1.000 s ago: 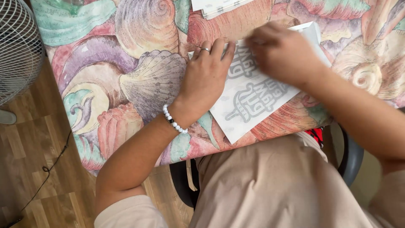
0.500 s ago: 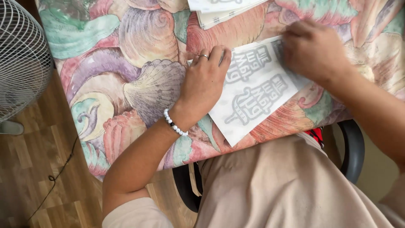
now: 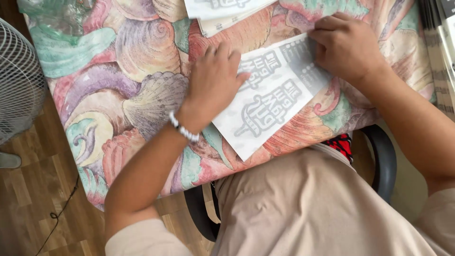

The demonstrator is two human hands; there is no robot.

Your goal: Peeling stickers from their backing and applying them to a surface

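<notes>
Starting at the far left, you have a white fan (image 3: 16, 80) with a wire guard standing on the wooden floor (image 3: 28, 199), just beside the worktop (image 3: 95, 95), which is covered in a cloth printed with large shells in pink, green and purple. A thin dark cord (image 3: 59, 211) trails across the floor below the cloth's edge.

Moving right, your left hand (image 3: 213, 85) lies palm down on the left edge of a white printed sheet (image 3: 272, 99), fingers stretched flat and slightly spread, pressing the paper onto the cloth rather than closing on it. A white beaded bracelet (image 3: 184, 130) circles that wrist.

The sheet rests tilted on the worktop between your two hands, its near corner reaching close to the edge nearest you, its grey print facing up.

Further right, your right hand (image 3: 348, 47) sits on the sheet's far right corner with the fingers curled over; your grip there looks closed on the paper's edge, though the fingertips are hidden under the hand, so you cannot tell for sure.

Above the sheet, more white papers (image 3: 222, 12) lie stacked at the top edge of the view. At the far right edge, a dark stack of flat items (image 3: 438, 28) shows only in part. Below, your beige clothing (image 3: 308, 204) fills the lower view, over a dark chair (image 3: 384, 161).
</notes>
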